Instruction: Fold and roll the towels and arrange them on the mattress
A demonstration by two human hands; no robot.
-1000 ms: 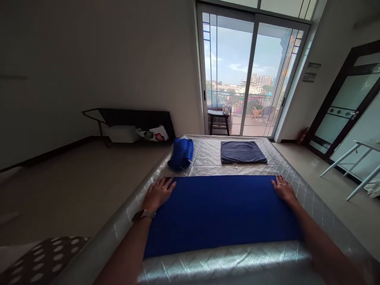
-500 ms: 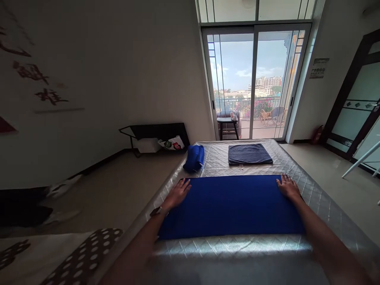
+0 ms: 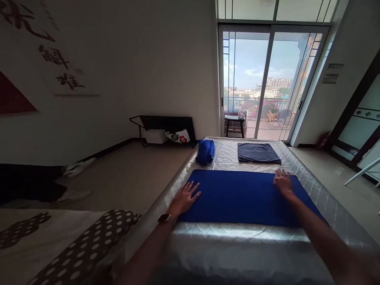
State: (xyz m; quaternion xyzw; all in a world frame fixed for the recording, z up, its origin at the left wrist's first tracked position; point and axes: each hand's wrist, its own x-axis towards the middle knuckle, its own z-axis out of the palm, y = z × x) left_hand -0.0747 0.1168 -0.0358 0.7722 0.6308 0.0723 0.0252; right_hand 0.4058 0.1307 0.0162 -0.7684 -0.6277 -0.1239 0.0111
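Touching blue cloth [image 3: 237, 198], left fingers [image 3: 195, 187] spread.

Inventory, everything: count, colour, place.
Mattress: 1, silver, centre
Cloth: 1, blue, on mattress
Bundle: 1, blue, left of towel
Towel: 1, grey, beyond cloth
Rack: 1, black, left wall
Box: 1, white, rack
Bag: 1, white, rack
Bedding: 1, brown/cream, left
Heap: 1, dark, left
Writing: 1, red, left wall
Glass door: 1, grey, ahead
Stool: 1, dark, balcony
Chairs: 2, tan/grey, balcony
Sign: 1, grey, right
Door: 1, dark, right
Extinguisher: 1, red, right
Leg: 1, white, right
Watch: 1, dark, left wrist
Left hand, right hand: 2, bare, at cloth
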